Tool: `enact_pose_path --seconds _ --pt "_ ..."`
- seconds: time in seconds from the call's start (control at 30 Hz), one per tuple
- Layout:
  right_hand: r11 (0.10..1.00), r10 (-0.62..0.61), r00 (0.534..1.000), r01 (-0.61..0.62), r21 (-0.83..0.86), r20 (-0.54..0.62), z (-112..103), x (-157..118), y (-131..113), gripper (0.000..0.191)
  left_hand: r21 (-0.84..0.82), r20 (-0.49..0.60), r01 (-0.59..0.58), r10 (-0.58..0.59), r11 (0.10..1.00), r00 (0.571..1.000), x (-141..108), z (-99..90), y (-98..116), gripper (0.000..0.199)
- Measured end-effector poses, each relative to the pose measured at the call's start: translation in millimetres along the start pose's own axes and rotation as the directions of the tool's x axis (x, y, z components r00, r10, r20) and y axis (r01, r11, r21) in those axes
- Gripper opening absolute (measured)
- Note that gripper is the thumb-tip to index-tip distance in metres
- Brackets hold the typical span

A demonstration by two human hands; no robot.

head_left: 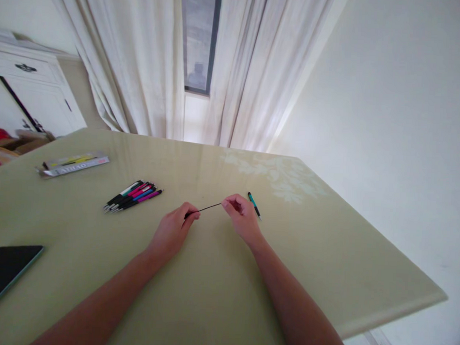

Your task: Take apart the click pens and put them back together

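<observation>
Between my two hands, above the middle of the table, stretches a thin, straight black stick (210, 208), which looks like a pen refill. My left hand (173, 229) is closed around its left end, where a darker, thicker bit shows at the fingers; what that bit is I cannot make out. My right hand (242, 216) pinches the other end between thumb and fingertips. Just beyond the right hand, a teal and black pen (253, 204) lies apart on the table. Left of my left hand rests a small pile of colored click pens (133, 195), tips toward the left.
An opened narrow cardboard box (76, 166) lies at the back left of the pale green table (217, 294). A dark tablet or phone (8, 267) sits at the near left edge. Curtains (143, 62) hang behind the table, and a white wall (400, 124) stands to the right.
</observation>
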State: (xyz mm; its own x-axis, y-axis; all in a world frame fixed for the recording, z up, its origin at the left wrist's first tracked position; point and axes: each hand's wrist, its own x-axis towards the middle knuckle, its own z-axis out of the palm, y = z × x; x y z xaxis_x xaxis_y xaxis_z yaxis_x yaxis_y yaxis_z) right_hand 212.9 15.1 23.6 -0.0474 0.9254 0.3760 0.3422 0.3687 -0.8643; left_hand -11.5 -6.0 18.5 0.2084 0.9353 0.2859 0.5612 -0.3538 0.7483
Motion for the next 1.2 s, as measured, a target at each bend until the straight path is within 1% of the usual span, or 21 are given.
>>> enact_pose_path --seconds 0.03,0.1,0.17,0.23,0.3,0.43,0.5,0.6,0.73,0.83,0.93,1.03,1.1,1.2 --pt "1.000 0.004 0.999 -0.004 -0.012 -0.049 -2 1 2 0.023 -0.008 -0.015 0.010 -0.010 1.000 1.000 1 -0.4 -1 0.024" --pt "0.995 -0.021 0.991 0.008 -0.103 -0.129 -6 1 4 0.022 -0.014 -0.043 0.018 -0.019 1.000 0.999 2 -0.4 -4 0.025" --pt "0.966 -0.089 0.985 0.049 -0.253 -0.148 -5 -1 3 0.018 -0.007 -0.068 0.003 -0.004 1.000 0.998 2 0.6 -7 0.026" --pt "0.909 -0.155 0.984 0.105 -0.403 -0.093 1 -4 2 0.012 -0.002 -0.086 -0.032 0.032 0.999 0.996 3 2.2 -9 0.027" --pt "0.837 -0.180 0.984 0.151 -0.526 -0.005 9 -8 -1 0.007 -0.008 -0.091 -0.070 0.069 0.998 0.993 4 3.9 -10 0.028" --pt "0.698 -0.131 0.983 0.181 -0.693 0.125 26 -11 -6 0.004 -0.023 -0.099 -0.100 0.097 0.995 0.990 6 6.9 -14 0.030" --pt "0.654 -0.085 0.981 0.188 -0.733 0.176 30 -10 -6 0.003 -0.030 -0.099 -0.101 0.097 0.994 0.990 7 7.6 -15 0.029" --pt "0.648 -0.018 0.972 0.189 -0.737 0.234 31 -9 -6 0.006 -0.046 -0.084 -0.079 0.075 0.996 0.994 8 7.2 -15 0.025" --pt "0.674 0.030 0.970 0.158 -0.722 0.240 32 -10 -6 0.011 -0.062 -0.050 -0.005 0.001 0.998 0.999 7 5.5 -10 0.022" --pt "0.704 0.034 0.971 0.146 -0.695 0.238 33 -11 -6 0.013 -0.048 -0.037 -0.018 0.016 0.999 0.999 6 5.1 -9 0.025" --pt "0.788 -0.006 0.964 0.169 -0.592 0.266 32 -12 -7 0.012 -0.043 -0.054 -0.061 0.059 0.997 0.997 6 5.4 -11 0.026" --pt "0.880 -0.109 0.939 0.244 -0.408 0.326 30 -13 -8 0.011 -0.060 -0.062 -0.072 0.069 0.996 0.996 6 5.1 -14 0.025" --pt "0.907 -0.155 0.932 0.266 -0.327 0.327 29 -14 -8 0.010 -0.075 -0.056 -0.070 0.065 0.995 0.996 6 4.3 -14 0.024" --pt "0.917 -0.177 0.934 0.270 -0.292 0.309 28 -14 -8 0.010 -0.091 -0.022 -0.057 0.055 0.994 0.998 6 2.7 -11 0.025"
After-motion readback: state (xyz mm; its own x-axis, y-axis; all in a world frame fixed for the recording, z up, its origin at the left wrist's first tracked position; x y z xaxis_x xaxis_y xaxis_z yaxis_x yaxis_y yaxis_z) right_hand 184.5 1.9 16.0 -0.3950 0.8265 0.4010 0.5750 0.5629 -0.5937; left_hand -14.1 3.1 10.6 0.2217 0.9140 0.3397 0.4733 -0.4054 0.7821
